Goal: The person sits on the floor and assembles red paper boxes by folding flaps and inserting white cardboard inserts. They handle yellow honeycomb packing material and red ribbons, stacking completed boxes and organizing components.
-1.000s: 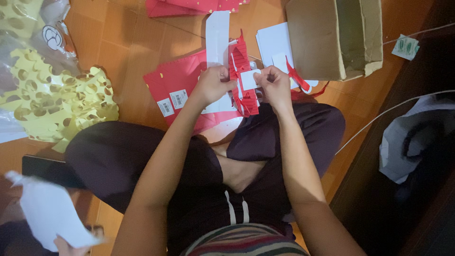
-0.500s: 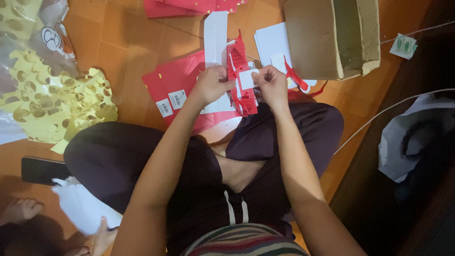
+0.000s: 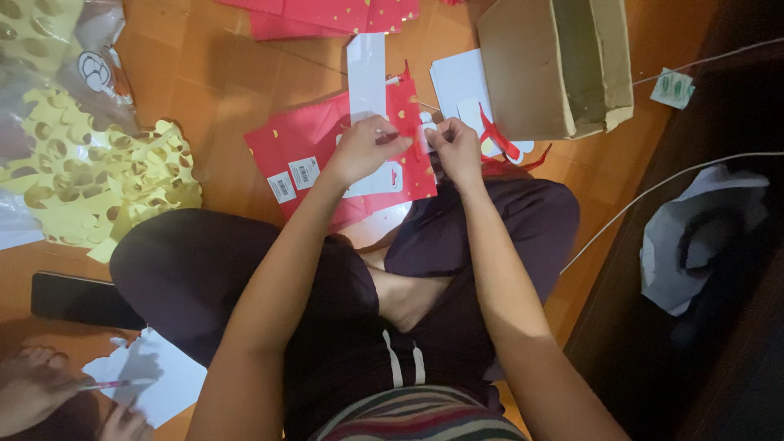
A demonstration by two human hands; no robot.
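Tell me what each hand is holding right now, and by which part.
The left hand and the right hand together pinch a small red paper piece with a white strip, gripping near its lower edge. The exact finger placement cannot be told.

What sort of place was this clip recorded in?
Probably a room in a home, with the person sitting cross-legged on a wooden floor. Craft litter lies around: red paper sheets, yellow paper cut-outs and an open cardboard box. Both hands work a small red piece.
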